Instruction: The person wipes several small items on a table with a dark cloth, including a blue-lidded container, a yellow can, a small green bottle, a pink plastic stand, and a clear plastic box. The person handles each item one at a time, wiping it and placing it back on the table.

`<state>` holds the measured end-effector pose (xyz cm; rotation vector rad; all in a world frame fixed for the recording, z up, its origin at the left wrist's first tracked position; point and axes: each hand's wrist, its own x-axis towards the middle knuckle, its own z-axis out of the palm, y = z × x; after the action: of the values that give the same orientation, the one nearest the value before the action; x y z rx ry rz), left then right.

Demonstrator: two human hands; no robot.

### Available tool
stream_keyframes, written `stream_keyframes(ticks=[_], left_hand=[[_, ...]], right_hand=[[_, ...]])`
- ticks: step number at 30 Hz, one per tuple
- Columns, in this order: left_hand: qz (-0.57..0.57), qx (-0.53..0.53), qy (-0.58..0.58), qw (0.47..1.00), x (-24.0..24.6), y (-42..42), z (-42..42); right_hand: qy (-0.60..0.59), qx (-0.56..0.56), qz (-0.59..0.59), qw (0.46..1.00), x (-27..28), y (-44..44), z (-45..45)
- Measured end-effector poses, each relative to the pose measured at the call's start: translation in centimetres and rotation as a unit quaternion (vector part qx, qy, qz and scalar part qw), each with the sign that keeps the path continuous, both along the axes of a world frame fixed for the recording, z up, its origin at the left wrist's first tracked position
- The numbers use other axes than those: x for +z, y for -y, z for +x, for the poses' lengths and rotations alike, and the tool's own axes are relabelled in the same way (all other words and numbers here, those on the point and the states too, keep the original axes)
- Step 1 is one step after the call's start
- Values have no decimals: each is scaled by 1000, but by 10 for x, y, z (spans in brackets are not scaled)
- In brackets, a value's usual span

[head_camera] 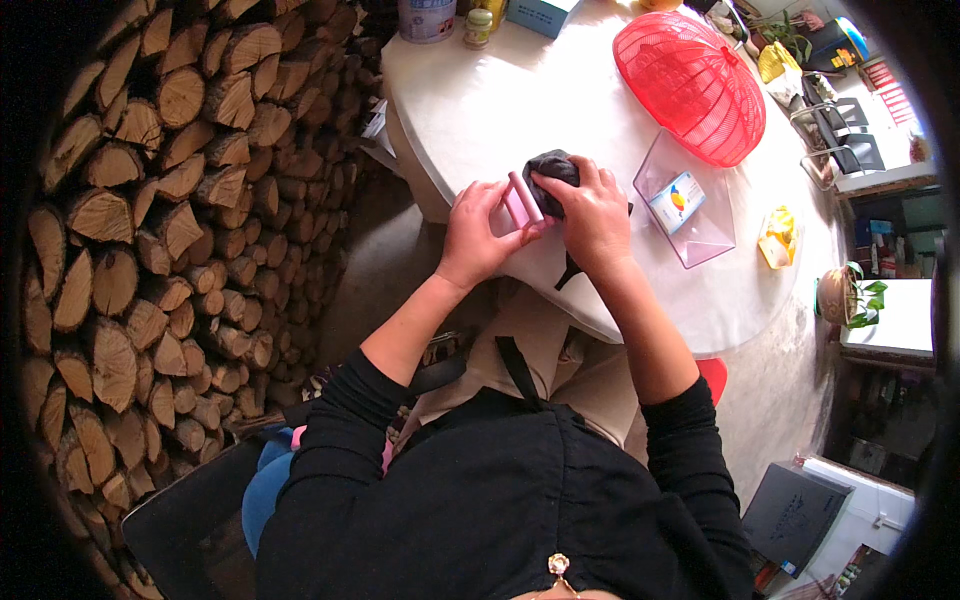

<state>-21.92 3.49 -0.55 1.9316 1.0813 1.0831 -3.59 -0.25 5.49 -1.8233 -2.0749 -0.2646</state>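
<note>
My left hand (477, 231) grips a small pink plastic piece (526, 199) by its ends, above the near edge of a round white-covered table (465, 112). A bunched dark grey cloth (551, 169) is in my right hand (596, 206), pressed close against the pink piece. Whether cloth and piece touch is hard to tell behind the fingers. Below the right hand a black strip (568, 271) hangs at the table edge. To the right stands a transparent plastic container (709, 232) with a pinkish rim, and a small white-and-blue printed packet (677, 201) shows in it.
A red mesh food cover (690, 90) sits beyond the container. The yellow item (778, 236) lies at the table's right side. At the far edge are a tub (427, 19), a small jar (478, 28) and a blue box (541, 15). Stacked firewood (180, 225) rises on the left.
</note>
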Motion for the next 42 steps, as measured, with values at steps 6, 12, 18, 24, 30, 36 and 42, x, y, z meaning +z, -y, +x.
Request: stream_keyframes(ticks=[6, 12, 18, 24, 30, 36, 42], left_hand=[[17, -1, -1, 1000, -2, -1, -2], [33, -18, 9, 999, -1, -3, -3], [39, -9, -10, 999, -4, -2, -2], [33, 5, -15, 999, -9, -3, -1], [6, -8, -4, 1000, -6, -4, -1], [11, 3, 7, 1000, -5, -3, 0], [19, 6, -8, 1000, -7, -4, -1]], right_hand=[[-17, -20, -24, 999, -3, 48, 1], [-24, -21, -13, 999, -8, 41, 2], [-31, -4, -6, 999, -14, 24, 6], [-57, 12, -85, 995, 8, 43, 13], [-46, 76, 12, 996, 17, 0, -13], [-14, 54, 8, 998, 0, 8, -15], [-65, 125, -73, 987, 14, 20, 14]])
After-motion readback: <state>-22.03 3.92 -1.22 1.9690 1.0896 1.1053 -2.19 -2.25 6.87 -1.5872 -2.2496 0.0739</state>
